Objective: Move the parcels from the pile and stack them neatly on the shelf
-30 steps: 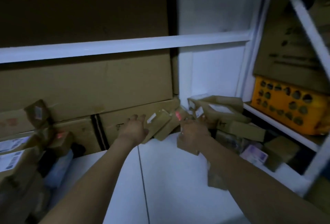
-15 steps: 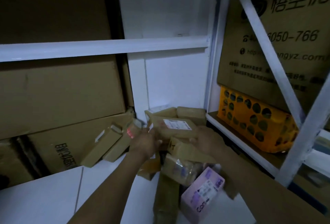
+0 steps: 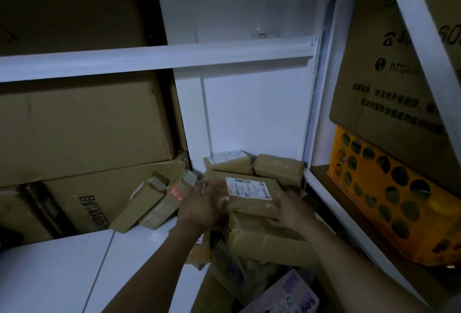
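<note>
Dim storeroom, white shelf (image 3: 62, 267). Left hand (image 3: 202, 209) and right hand (image 3: 292, 211) grip one parcel (image 3: 245, 196) atop the pile (image 3: 264, 240); two boxes (image 3: 139, 204) lean nearby.

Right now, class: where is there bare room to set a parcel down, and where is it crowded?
Free: the white surface at lower left, bordered by the large cartons behind, the two leaning parcels and the pile. Crowded: the corner pile, where left hand and right hand hold the labelled parcel, and the side shelf under the orange crate.
</note>
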